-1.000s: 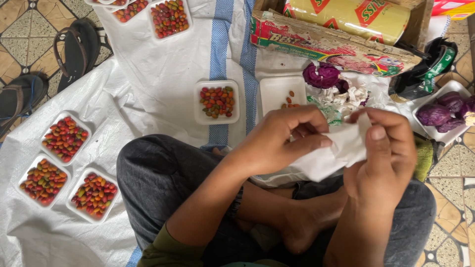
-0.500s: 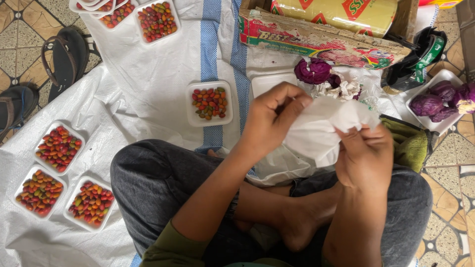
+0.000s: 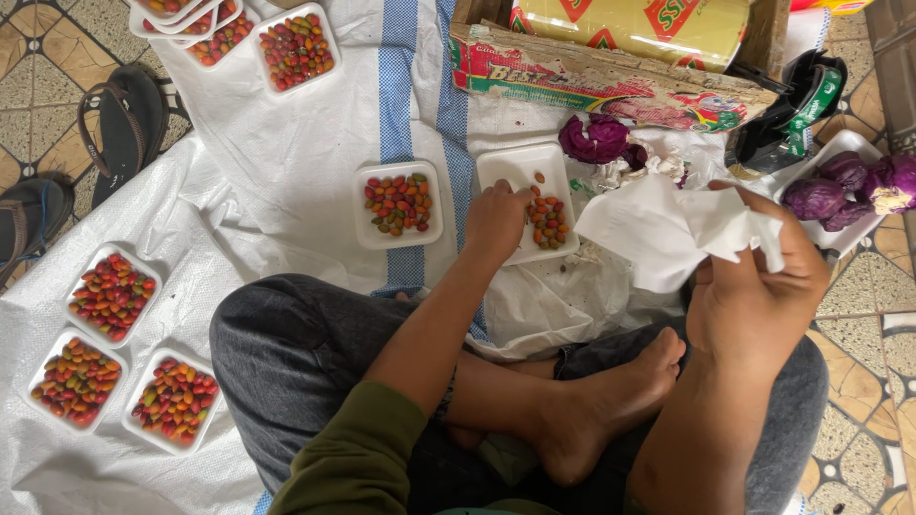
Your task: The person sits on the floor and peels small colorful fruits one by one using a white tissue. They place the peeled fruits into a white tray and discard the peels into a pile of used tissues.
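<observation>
The half-filled white tray [image 3: 527,200] of small red, orange and green chillies lies on the white plastic sheet [image 3: 286,181] spread over the tiled floor, just in front of the person's crossed legs. The left hand [image 3: 496,221] rests on its near-left edge, fingers [image 3: 520,195] curled down among the chillies — whether they pinch any I cannot tell. Resting there, the hand seems both to steady the light tray and to work its contents.

The right hand [image 3: 759,286] is raised beside the knee, its fingers clenched on a crumpled white plastic bag [image 3: 668,234], held up and off the sheet, probably so that what is in it does not spill.

A full tray [image 3: 398,203] sits just to the left of the first, within easy reach. Three more filled trays [image 3: 114,353] lie grouped by the left knee and others [image 3: 243,33] are stacked farther off — likely set aside to keep the working spot free. Behind the tray lie a purple cabbage [image 3: 593,138], a worn cardboard box [image 3: 611,81] and a roll of yellow film [image 3: 634,24]; another tray of purple cabbages [image 3: 844,186] stands to the right. Sandals [image 3: 124,119] rest on the tiles, off the sheet.
</observation>
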